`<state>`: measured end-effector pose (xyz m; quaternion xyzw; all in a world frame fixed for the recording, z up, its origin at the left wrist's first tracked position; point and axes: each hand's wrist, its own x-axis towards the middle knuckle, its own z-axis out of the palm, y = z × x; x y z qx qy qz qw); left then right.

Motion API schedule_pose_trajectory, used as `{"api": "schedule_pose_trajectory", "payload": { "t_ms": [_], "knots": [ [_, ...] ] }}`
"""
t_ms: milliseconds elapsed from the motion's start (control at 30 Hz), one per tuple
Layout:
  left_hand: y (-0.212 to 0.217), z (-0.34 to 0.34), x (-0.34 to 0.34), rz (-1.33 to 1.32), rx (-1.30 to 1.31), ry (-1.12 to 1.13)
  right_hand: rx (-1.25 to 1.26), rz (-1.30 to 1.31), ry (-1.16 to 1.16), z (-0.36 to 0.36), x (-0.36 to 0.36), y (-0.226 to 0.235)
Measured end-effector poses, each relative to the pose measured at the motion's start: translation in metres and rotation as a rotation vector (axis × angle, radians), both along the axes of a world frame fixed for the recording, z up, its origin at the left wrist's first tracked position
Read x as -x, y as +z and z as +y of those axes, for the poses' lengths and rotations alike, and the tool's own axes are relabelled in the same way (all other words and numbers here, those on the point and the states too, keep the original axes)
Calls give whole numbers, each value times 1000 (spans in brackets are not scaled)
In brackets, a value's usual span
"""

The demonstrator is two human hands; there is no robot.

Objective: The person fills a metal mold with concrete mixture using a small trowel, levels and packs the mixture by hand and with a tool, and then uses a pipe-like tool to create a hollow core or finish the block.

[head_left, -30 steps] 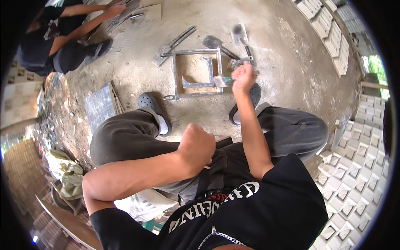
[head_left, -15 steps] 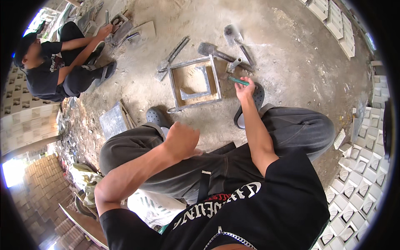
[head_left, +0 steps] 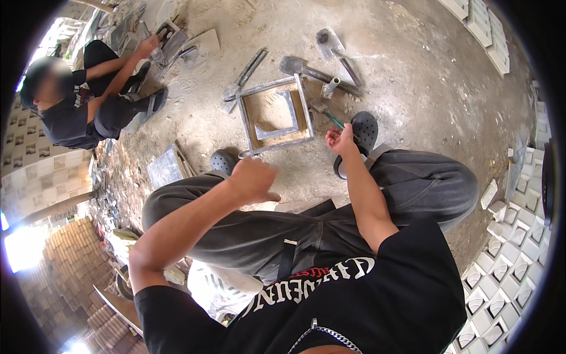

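1. Drawn back toward the body since half a second ago, the right hand [head_left: 341, 140] now sits lower, the brush [head_left: 336, 121] slants more steeply, and the left hand [head_left: 253, 180] has edged forward.
2. Leftmost, the left hand appears above the leg, near the frame; its back faces up, fingers bent, thumb apart, and I cannot tell whether it holds anything.
3. On the floor [head_left: 407, 106], the square frame [head_left: 283, 145] looks grey and dusty, with pale powder around a dark, curved-edged corner piece [head_left: 290, 123].
4. Just right of it, the brush shows a dull, dusty head and green handle.
5. Loosely curled fingers of the right hand meet that handle beside the grey clog [head_left: 365, 131]; whether they grip is unclear.
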<state>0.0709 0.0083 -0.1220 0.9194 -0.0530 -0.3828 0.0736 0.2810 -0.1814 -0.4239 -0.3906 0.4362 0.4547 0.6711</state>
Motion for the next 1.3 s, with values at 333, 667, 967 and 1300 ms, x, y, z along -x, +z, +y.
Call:
{"api": "schedule_pose_trajectory", "payload": {
  "t_ms": [333, 667, 967, 1300],
  "knots": [
    [-48, 78, -15, 90, -188, 68, -59, -67, -44, -13, -41, -35],
    [-103, 144, -40, -131, -310, 340, 207, -137, 73, -22, -105, -50],
    [-214, 93, -32, -375, -135, 1129, 1120, -1060, 897, -18, -180, -39],
    [-246, 94, -45, -599, -115, 1275, 983, -1255, 1438, 31, -242, -35]
  ]
}}
